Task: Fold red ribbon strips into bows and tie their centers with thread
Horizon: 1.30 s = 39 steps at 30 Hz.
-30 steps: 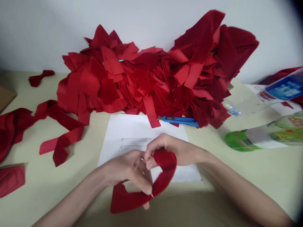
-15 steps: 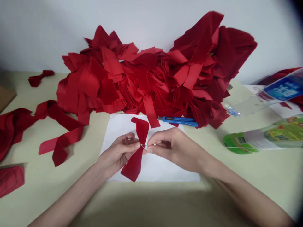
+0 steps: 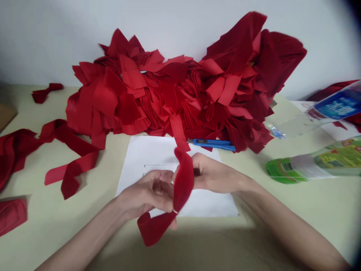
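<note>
My left hand (image 3: pixel 149 194) is closed, its thumb and fingers pinching a dark red velvet ribbon piece (image 3: pixel 184 178) at its narrow waist. A thin white thread wraps that gathered waist. One end of the ribbon stands up and the other hangs down toward the table's near edge. My right hand (image 3: pixel 213 173) is just right of the upper end, its fingers curled. Its fingertips are behind the ribbon, so what they grip is hidden. Under both hands lies a white sheet of paper (image 3: pixel 132 154) with some thin printed lines.
A large heap of cut red ribbon pieces (image 3: pixel 169 90) spreads against the wall. A blue utility knife (image 3: pixel 214 143) lies at its front edge. More red ribbon strips (image 3: pixel 80 162) lie at left. A green-labelled bottle (image 3: pixel 304 165) and a blue-labelled clear bottle (image 3: pixel 338 107) lie at right.
The ribbon's waist has come down and nearer in my left hand, and its upper end has swung right. My right hand, earlier pinching the thread at the waist, is now behind the upper end.
</note>
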Each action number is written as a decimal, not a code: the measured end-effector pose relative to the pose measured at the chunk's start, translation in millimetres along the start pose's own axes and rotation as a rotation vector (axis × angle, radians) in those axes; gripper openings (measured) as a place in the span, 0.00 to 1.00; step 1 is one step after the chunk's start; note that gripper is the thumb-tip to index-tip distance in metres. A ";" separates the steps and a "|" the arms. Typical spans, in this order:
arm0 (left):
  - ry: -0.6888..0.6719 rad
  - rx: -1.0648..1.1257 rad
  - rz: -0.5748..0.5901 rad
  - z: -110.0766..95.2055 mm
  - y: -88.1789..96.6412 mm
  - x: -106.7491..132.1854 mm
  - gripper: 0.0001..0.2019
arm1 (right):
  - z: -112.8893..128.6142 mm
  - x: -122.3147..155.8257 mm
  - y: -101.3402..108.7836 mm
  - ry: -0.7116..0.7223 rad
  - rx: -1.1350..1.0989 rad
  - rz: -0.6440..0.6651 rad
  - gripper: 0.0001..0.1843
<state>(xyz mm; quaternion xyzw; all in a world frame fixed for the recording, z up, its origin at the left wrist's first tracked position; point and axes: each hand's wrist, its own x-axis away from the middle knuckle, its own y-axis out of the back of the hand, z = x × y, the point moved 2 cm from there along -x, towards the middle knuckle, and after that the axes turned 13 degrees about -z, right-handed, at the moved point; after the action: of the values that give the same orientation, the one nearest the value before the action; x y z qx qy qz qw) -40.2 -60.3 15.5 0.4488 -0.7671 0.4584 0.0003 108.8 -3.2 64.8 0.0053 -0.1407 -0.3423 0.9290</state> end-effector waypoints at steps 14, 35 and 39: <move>-0.165 -0.225 -0.598 -10.0 9.0 -1.5 0.19 | 10.9 21.6 -30.6 0.186 0.870 -0.433 0.12; 0.125 -0.413 -0.108 11.4 -7.3 0.4 0.12 | -5.3 3.7 -15.8 0.031 0.346 -0.054 0.04; -0.142 -0.336 -0.564 0.3 5.8 -3.5 0.17 | 7.8 14.7 -24.1 0.166 0.707 -0.283 0.09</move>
<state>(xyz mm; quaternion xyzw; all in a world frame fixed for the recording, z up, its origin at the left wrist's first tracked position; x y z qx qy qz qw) -42.0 -57.1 9.8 0.6680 -0.6755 0.2752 0.1478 102.1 -30.4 73.5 0.3723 -0.1720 -0.3958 0.8217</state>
